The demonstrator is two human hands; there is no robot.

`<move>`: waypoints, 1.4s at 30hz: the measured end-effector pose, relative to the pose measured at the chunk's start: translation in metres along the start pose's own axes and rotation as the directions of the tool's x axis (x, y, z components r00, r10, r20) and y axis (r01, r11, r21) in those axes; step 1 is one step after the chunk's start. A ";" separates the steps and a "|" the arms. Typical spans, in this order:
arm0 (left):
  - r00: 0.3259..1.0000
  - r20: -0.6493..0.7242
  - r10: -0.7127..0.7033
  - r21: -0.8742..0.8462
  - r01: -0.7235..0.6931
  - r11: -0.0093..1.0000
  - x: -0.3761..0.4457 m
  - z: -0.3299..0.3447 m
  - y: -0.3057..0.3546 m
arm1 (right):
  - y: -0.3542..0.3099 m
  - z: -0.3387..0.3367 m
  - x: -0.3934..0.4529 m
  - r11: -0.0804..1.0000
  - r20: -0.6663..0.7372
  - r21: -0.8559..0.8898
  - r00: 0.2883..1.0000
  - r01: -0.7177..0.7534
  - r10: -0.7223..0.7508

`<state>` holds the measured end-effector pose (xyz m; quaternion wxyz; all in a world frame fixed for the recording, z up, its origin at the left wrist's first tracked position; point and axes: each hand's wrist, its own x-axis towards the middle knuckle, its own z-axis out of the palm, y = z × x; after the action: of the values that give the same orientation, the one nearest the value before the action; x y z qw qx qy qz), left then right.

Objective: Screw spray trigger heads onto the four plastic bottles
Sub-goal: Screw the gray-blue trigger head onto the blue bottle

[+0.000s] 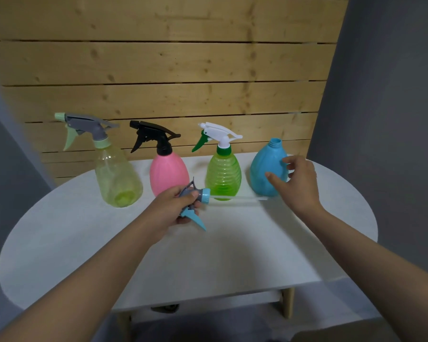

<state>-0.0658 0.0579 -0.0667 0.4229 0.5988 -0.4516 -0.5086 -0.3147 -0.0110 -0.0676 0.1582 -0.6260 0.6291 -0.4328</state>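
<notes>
The left hand gripped the blue-and-grey trigger head, dip tube pointing right. The right hand was spread beside the uncapped blue bottle, possibly touching it. Yellow, pink and green bottles stood capped. The white table lay open toward its front edge. No labels were legible.

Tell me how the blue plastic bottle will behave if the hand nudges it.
The open-necked blue plastic bottle looks empty, so probably light and apt to slide or tip. Its rounded, smooth sides may slip in the right hand.
</notes>
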 end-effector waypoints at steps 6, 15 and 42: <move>0.999 -0.016 -0.030 -0.040 0.030 0.999 0.007 -0.003 -0.005 | 0.004 0.016 0.013 0.996 -0.037 0.059 0.997 -0.067 0.069; 0.999 -0.032 -0.040 -0.039 0.039 0.998 0.007 -0.006 -0.007 | 0.010 0.024 0.028 0.975 0.139 0.130 0.977 -0.179 0.161; 0.985 -0.166 0.055 -0.182 -0.086 0.980 -0.030 -0.033 0.006 | -0.009 -0.037 -0.033 0.973 0.444 0.066 0.867 0.221 -0.227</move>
<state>-0.0364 0.0873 -0.0500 0.5304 0.5786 -0.3869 -0.4840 -0.3308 0.0336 -0.0507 0.2517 -0.7766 0.4958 -0.2961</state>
